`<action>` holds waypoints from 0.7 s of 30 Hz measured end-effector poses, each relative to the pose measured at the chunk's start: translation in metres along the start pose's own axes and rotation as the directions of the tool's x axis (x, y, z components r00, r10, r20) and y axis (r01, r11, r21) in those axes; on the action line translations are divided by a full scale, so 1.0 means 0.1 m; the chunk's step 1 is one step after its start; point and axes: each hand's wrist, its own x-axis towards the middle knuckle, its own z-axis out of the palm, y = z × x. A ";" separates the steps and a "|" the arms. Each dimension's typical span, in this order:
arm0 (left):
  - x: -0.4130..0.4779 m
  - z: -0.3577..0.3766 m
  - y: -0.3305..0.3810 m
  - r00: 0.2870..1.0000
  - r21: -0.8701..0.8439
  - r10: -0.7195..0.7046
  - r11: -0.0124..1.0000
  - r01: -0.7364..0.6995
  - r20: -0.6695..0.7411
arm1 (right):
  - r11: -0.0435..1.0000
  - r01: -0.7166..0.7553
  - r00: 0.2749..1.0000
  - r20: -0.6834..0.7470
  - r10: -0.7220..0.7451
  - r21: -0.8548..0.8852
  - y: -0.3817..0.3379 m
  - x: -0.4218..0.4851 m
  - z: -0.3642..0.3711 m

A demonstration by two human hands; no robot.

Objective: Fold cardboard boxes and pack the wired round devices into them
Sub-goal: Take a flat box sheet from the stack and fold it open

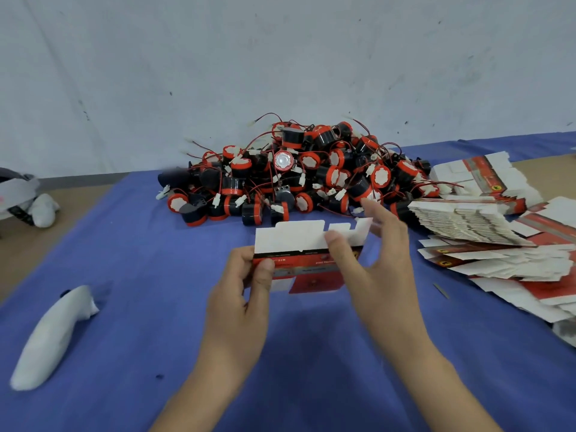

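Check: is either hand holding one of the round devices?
No, the left hand and right hand both grip the cardboard box, while the wired round devices lie in a pile behind it.

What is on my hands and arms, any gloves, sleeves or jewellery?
Nothing is worn. The left hand and right hand have no gloves, rings or watch. The left forearm and right forearm are uncovered to the picture's edge; no sleeve shows.
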 end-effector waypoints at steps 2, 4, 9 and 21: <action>-0.04 0.01 0.00 1.000 -0.004 0.002 1.000 -0.002 0.019 | 0.958 -0.156 0.987 0.087 0.139 0.242 0.00 -0.03 0.07; -0.07 0.02 0.01 0.999 -0.005 0.016 1.000 -0.016 0.047 | 0.931 -0.193 0.979 0.127 0.160 0.310 0.01 -0.07 0.15; -0.14 0.07 0.08 0.994 0.051 0.059 0.997 -0.064 0.093 | 0.939 -0.204 0.978 0.099 0.183 0.277 -0.03 -0.13 0.28; -0.21 0.11 0.11 0.991 -0.025 0.105 0.994 -0.103 0.081 | 0.983 -0.099 0.995 0.041 0.094 0.153 0.00 -0.22 0.28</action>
